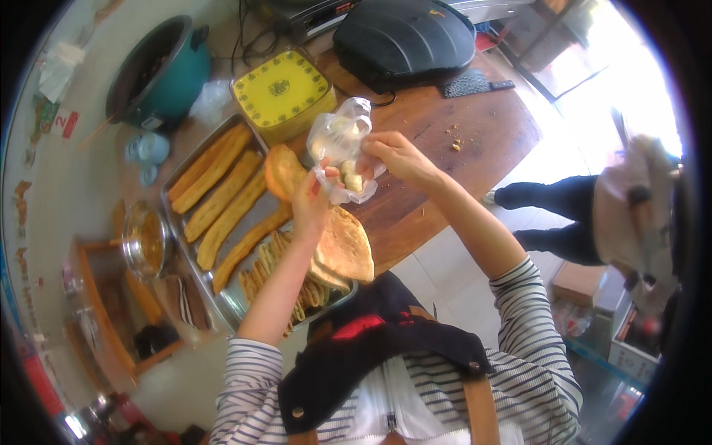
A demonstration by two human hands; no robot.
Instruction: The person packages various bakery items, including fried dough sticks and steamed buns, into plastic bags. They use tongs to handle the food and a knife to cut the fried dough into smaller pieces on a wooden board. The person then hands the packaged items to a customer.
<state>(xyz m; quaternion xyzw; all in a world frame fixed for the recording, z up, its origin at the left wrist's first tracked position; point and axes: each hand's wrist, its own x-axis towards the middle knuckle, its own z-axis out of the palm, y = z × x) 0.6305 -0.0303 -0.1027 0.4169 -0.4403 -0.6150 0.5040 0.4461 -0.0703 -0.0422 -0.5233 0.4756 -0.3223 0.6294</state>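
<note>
Between my two hands is a thin clear plastic bag (340, 130) with pale pieces of food (351, 177) inside. My left hand (311, 203) grips its lower left side, fingers partly hidden by the plastic. On the right side, my right hand (392, 153) pinches the bag between thumb and fingers. Below and left lies a metal tray (225, 283) holding several fried dough sticks (222, 217). A round fried dough piece (283, 172) rests at the tray's edge beside my left hand. Flatbread (347, 245) and stacked bread slices (267, 267) lie under my left forearm.
On the wooden table (423, 144) are a yellow box (283, 89), a black electric griddle (406, 41) and a cleaver (473, 83). A teal pot (167, 78) stands at upper left, above a metal bowl of food (146, 239). Another person (606, 206) stands at right.
</note>
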